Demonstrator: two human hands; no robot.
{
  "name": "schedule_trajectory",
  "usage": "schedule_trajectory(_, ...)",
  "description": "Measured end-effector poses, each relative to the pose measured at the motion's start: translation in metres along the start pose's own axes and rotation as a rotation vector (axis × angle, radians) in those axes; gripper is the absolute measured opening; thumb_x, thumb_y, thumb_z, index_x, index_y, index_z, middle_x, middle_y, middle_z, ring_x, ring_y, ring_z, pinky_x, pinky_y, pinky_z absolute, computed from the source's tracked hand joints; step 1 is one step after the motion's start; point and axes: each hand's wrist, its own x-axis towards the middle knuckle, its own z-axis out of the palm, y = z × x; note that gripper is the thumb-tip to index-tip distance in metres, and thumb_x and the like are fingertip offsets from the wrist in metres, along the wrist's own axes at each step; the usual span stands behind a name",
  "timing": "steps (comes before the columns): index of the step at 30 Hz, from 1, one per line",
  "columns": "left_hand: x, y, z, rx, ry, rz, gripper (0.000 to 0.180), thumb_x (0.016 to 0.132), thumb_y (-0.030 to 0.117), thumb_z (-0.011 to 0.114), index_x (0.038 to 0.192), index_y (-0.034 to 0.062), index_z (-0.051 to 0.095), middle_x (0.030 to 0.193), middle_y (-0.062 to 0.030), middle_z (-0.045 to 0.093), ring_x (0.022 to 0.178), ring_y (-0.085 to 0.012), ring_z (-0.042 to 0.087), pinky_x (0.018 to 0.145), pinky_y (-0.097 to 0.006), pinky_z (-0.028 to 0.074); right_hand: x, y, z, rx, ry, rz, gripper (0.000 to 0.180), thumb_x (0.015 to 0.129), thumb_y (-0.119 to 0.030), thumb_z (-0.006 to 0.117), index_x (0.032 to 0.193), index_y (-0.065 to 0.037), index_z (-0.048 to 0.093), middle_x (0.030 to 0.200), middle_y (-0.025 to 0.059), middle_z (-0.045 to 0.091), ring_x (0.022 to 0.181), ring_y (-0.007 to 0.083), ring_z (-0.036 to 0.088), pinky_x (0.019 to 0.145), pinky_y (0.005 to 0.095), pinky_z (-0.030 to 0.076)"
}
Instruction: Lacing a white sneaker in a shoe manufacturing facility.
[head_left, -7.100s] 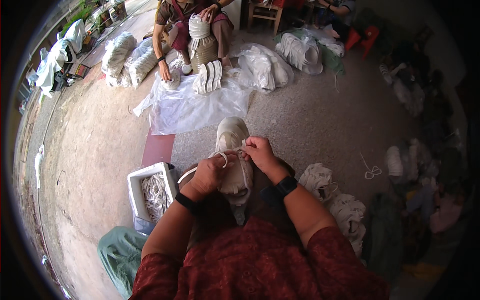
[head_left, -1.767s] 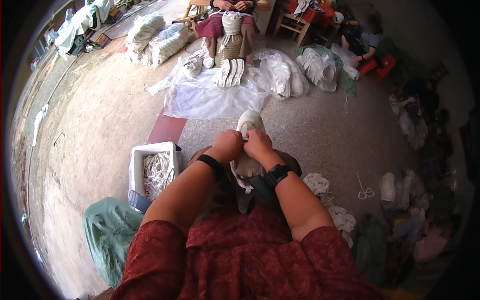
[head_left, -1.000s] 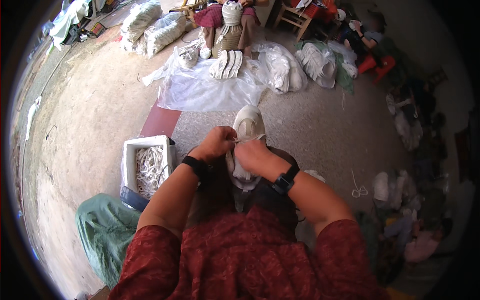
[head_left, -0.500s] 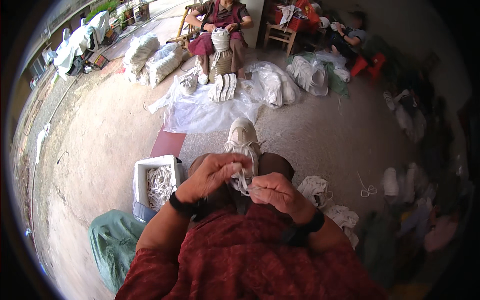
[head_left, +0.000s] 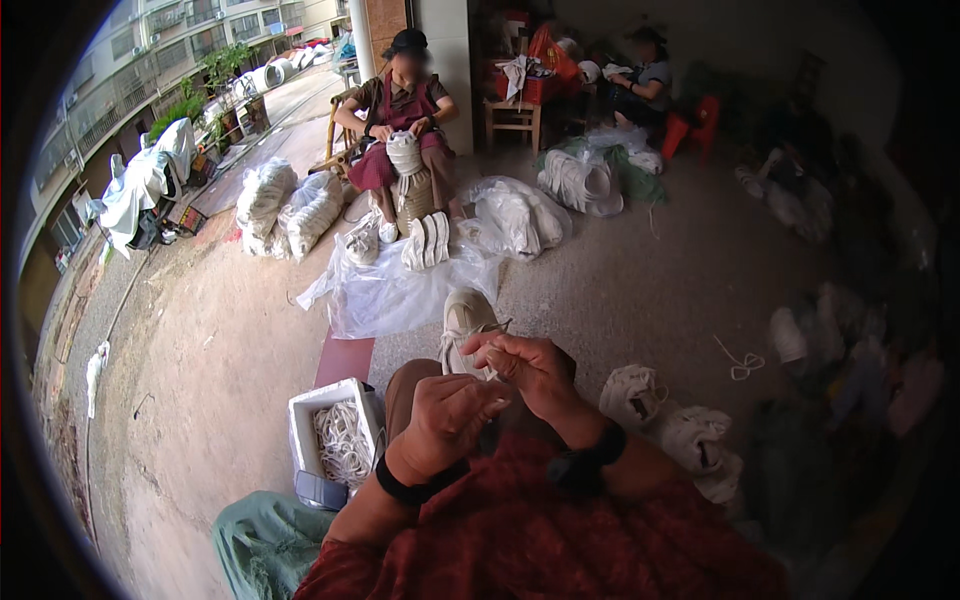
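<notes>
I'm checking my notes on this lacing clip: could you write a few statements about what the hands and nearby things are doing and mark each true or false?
1. Both hands work at the pale cream lace-up shoe on the lap. True.
2. The white box of coiled laces sits at the person's right. False: it is at the left.
3. The left hand wears a black wristband. True.
4. The right hand rests flat on the floor. False: it is raised at the shoe, fingers pinched.

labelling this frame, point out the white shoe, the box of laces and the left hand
white shoe point(head_left: 463, 318): head view, on its toe.
box of laces point(head_left: 303, 412): head view, on its left rim.
left hand point(head_left: 450, 410): head view, on its back.
</notes>
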Motion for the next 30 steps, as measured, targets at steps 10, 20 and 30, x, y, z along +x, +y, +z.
schedule_trajectory(10,-0.007,-0.006,0.004,-0.713,0.373,-0.526,0.005,0.081,-0.003,0.059,0.084,-0.0063,0.061,0.077,-0.0108,0.062,0.064,-0.0178,0.063,0.057,-0.024,0.048,0.004,0.002,0.009,0.151,-0.113,0.172,0.029,0.093,-0.023,0.049,0.079,0.001,0.058,0.061,-0.0027,0.047,0.055,0.0051,0.043,0.051,0.0213,0.033)
schedule_trajectory(20,-0.029,-0.033,0.008,-0.823,0.261,-0.727,0.011,0.081,0.004,0.062,0.088,-0.0043,0.064,0.079,-0.0089,0.065,0.069,-0.0152,0.061,0.065,-0.026,0.049,-0.002,0.027,-0.001,0.243,-0.356,0.382,0.029,0.092,-0.023,0.05,0.075,0.0,0.057,0.056,-0.0021,0.046,0.048,0.0056,0.041,0.045,0.0211,0.03)
schedule_trajectory(30,-0.052,-0.097,0.049,-0.432,0.309,-0.693,0.019,0.08,0.011,0.063,0.095,0.0,0.063,0.084,-0.007,0.064,0.08,-0.0178,0.062,0.072,-0.028,0.049,0.034,0.045,-0.015,0.193,0.017,0.284,0.02,0.087,-0.014,0.053,0.073,0.0,0.058,0.057,-0.0027,0.047,0.05,0.0045,0.038,0.047,0.0193,0.029)
